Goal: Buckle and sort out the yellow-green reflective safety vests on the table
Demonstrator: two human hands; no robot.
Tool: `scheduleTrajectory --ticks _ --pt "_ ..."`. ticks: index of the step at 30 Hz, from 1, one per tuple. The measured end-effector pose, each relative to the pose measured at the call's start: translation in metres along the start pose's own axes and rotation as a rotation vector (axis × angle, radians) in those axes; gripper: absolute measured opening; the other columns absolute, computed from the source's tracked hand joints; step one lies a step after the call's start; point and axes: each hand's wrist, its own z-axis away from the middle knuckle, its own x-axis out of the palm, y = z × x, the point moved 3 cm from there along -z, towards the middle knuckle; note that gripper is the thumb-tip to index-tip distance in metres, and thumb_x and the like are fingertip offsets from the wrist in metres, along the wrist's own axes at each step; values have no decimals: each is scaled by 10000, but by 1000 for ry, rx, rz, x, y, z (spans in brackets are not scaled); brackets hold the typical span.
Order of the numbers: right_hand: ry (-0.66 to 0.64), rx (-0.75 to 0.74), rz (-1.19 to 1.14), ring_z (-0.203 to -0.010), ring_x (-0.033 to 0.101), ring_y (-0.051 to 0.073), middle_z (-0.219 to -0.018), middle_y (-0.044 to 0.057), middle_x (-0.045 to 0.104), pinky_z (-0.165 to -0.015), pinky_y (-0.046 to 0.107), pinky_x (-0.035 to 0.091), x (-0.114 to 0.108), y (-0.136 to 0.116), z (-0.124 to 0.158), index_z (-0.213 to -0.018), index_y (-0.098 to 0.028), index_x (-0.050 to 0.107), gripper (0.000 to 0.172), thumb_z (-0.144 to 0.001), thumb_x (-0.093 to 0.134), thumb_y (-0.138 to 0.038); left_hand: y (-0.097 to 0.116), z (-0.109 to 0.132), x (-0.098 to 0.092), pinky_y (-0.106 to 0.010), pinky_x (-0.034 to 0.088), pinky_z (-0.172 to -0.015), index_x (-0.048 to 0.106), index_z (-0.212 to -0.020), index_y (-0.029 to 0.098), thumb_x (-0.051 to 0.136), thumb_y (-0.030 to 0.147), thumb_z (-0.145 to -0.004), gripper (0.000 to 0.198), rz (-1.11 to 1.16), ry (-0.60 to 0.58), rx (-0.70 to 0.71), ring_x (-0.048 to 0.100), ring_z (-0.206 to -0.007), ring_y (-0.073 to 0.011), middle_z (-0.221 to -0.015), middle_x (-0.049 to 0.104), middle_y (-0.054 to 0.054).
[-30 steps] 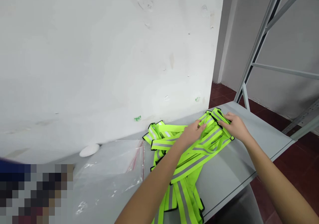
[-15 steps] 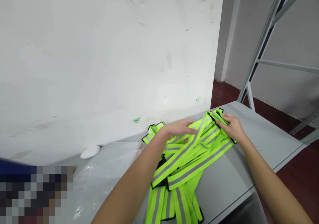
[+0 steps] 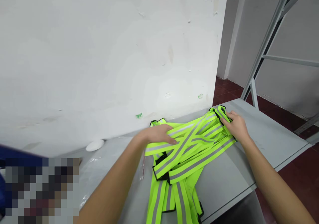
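Observation:
A tangled pile of neon-yellow reflective straps [image 3: 184,151] with grey stripes and black edging lies on the grey table [image 3: 224,170]. Some straps hang down towards me over the near side. My left hand [image 3: 161,134] is closed on straps at the pile's left, thumb and fingers on either side of them; its grip is partly hidden. At the right end, my right hand [image 3: 235,124] pinches a strap beside a black-edged part. The straps between both hands lie crossed and fairly flat.
Behind the table rises a scuffed white wall [image 3: 112,57]. Clear plastic sheeting [image 3: 114,154] and a white oval object [image 3: 95,145] lie at the left. A metal frame [image 3: 264,51] stands at the right above red floor tiles [image 3: 229,89]. The lower left corner is pixelated.
My left hand has slid left across the pile, and a strap under it now reaches further left. My right hand stays at the right end. The view has shifted slightly.

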Motion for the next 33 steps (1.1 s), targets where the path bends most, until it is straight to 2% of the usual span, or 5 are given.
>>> scheduleTrajectory --ticks 6,11,16,22,33 --pt "-30 -46 72 -779 609 223 -879 81 647 -676 288 416 8 -8 6 -1037 -140 720 395 -839 518 -415 -48 41 -12 -287 487 -719 655 -1025 225 707 609 -545 617 304 18 -9 635 -848 -251 -904 698 -35" --pt "-88 -35 360 -784 622 222 -969 106 647 -593 293 377 7 -28 13 -1201 -154 642 392 -895 480 -338 -61 58 12 -362 462 -902 620 -1094 219 559 548 -740 487 126 208 -83 582 -1050 -284 -1127 660 -68" --pt "-198 -25 593 -721 642 202 -1053 132 624 -530 284 355 7 -60 18 -1187 -155 596 318 -921 424 -188 5 60 41 -444 352 -1078 556 -1253 216 444 410 -880 434 -251 522 15 408 -1316 -296 -1400 498 -87" --pt "-373 -54 662 -886 673 251 -1086 195 607 -623 287 434 21 -84 24 -1044 -83 619 310 -881 366 -10 98 10 98 -522 190 -1162 188 -1511 123 332 596 -923 769 -281 271 309 123 -1468 -312 -1590 157 -151" --pt "-170 -71 362 -872 640 237 -1017 110 636 -672 302 443 -4 -60 12 -1173 -138 616 331 -917 463 -282 88 -14 117 -500 341 -1067 243 -1460 219 522 478 -895 681 -191 471 252 404 -1336 -305 -1457 423 -150"
